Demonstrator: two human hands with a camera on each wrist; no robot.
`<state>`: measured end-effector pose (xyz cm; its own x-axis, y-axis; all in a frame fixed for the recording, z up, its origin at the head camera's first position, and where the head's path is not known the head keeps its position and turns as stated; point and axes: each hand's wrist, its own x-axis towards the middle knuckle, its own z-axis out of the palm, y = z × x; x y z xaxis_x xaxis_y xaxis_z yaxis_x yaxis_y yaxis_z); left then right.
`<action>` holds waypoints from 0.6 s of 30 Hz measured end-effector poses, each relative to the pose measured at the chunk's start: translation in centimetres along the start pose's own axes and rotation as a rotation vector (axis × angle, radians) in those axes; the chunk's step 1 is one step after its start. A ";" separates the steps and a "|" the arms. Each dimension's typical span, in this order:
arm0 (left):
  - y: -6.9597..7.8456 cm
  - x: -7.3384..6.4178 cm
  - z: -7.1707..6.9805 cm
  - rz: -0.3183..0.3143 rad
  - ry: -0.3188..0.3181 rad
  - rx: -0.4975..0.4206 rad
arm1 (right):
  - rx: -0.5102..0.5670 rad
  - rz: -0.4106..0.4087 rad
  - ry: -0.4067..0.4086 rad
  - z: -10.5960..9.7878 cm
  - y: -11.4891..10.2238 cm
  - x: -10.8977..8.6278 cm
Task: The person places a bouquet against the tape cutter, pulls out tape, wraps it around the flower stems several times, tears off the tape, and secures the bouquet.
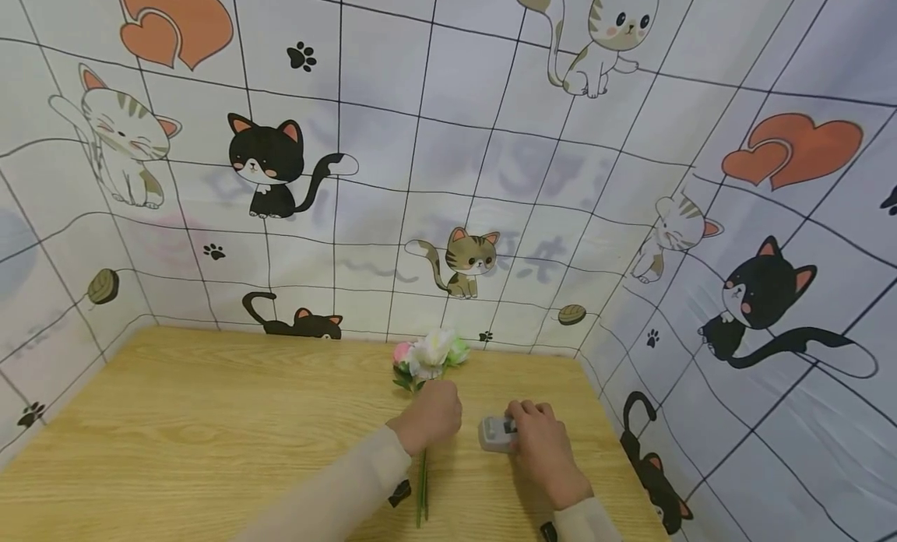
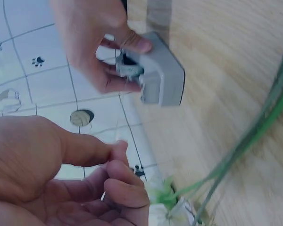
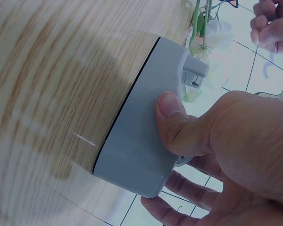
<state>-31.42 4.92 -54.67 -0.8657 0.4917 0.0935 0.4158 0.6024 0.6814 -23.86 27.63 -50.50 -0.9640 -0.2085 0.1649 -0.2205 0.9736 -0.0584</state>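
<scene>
My right hand [image 1: 548,451] grips a grey tape dispenser [image 1: 494,439] on the table, right of the flowers. In the right wrist view the thumb presses one side of the dispenser [image 3: 132,127], and the other fingers lie on the far side. Above the flower stems [image 1: 423,487], my left hand [image 1: 430,414] has its fingers curled. Its thumb and forefinger pinch together in the left wrist view, where a faint sliver of clear tape [image 2: 117,124] shows at the tips. White, pink and pale green flowers [image 1: 430,355] lie with their heads toward the back wall.
The wooden table [image 1: 231,417] meets a cat-printed cloth wall [image 1: 392,160] at the back. A similar cloth [image 1: 792,417] closes off the right side, near my right hand. Black bands show near both wrists.
</scene>
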 end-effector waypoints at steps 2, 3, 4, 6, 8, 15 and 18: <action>-0.1 -0.2 -0.7 -0.036 0.002 -0.005 | 0.007 -0.001 -0.002 0.0 0.0 0.0; -0.2 -0.6 -1.0 -0.026 0.024 0.003 | 0.008 -0.001 -0.001 0.0 0.0 0.0; 0.5 -1.3 -1.9 -0.050 0.021 -0.016 | 0.009 0.001 -0.002 -0.1 -0.1 0.0; 1.9 -2.7 -3.7 -0.073 0.030 -0.041 | 0.010 0.004 -0.001 -0.1 -0.1 0.0; 2.7 -3.9 -5.1 -0.076 0.035 -0.049 | 0.010 0.009 0.000 -0.1 -0.1 0.0; 3.1 -6.7 -8.1 -0.126 0.029 -0.108 | 0.006 0.004 -0.001 -0.1 -0.1 -0.1; 2.2 -7.0 -8.2 -0.118 0.045 -0.090 | 0.007 0.004 0.002 0.0 -0.1 -0.1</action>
<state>-26.71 -2.33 -47.90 -0.9195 0.3912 0.0398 0.2854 0.5944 0.7518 -23.71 27.54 -50.47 -0.9645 -0.2044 0.1670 -0.2178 0.9738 -0.0659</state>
